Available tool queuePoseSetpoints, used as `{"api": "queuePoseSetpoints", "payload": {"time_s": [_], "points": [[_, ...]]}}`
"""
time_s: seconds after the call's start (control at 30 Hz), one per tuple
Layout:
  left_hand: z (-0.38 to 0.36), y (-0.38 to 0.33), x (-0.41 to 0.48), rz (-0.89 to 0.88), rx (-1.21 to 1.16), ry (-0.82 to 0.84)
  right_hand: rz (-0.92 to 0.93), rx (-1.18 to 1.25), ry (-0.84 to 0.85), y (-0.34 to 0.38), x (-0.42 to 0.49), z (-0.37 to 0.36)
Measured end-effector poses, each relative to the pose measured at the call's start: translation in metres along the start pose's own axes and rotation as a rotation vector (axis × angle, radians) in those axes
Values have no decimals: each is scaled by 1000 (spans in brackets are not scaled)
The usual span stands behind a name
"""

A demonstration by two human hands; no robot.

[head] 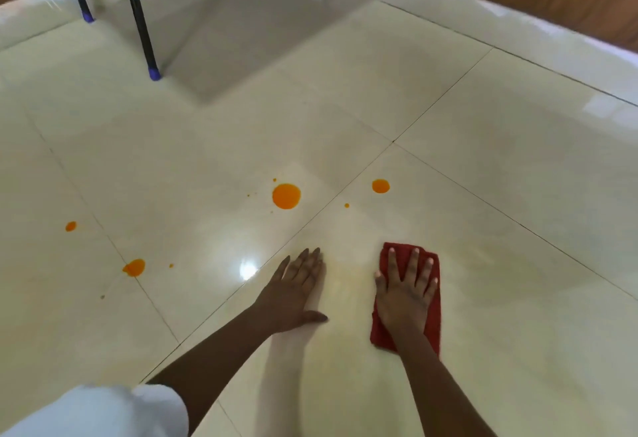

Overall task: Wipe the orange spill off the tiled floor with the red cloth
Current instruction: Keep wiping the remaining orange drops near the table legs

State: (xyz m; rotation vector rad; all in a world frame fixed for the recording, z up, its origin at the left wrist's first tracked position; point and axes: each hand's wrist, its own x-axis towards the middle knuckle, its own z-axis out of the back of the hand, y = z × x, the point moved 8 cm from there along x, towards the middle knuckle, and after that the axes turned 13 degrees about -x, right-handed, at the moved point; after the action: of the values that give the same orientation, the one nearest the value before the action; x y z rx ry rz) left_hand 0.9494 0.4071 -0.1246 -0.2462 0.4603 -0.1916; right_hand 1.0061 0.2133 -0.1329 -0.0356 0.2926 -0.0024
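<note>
Glossy cream tiled floor [448,195] with thin dark grout lines, bordered by a pale skirting and wood panelling; black chair legs [138,15] with blue caps stand at the far side. The right hand [405,293] lies flat, fingers spread, pressing the red cloth [433,329], a soft folded rectangle, onto dry tile near the spill. The left hand [297,290] rests open, fingers together, bracing on bare floor. The orange spill [286,196] lies in round, wet droplets, well apart. Likely risks: the smooth glaze lets liquid smear into streaks or grout; scattered outlying drops may be missed; the bracing palm could slip.
</note>
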Motion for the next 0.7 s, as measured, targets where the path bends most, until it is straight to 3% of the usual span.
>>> {"api": "queuePoseSetpoints", "payload": {"time_s": [0.27, 0.4, 0.7], "points": [[23, 24, 28, -38, -25, -29, -75, 18, 104, -5, -11, 0], [32, 23, 49, -100, -15, -72, -94, -49, 67, -4, -11, 3], [23, 25, 72, -154, -15, -65, -130, -23, -85, 4, 133, 40]]}}
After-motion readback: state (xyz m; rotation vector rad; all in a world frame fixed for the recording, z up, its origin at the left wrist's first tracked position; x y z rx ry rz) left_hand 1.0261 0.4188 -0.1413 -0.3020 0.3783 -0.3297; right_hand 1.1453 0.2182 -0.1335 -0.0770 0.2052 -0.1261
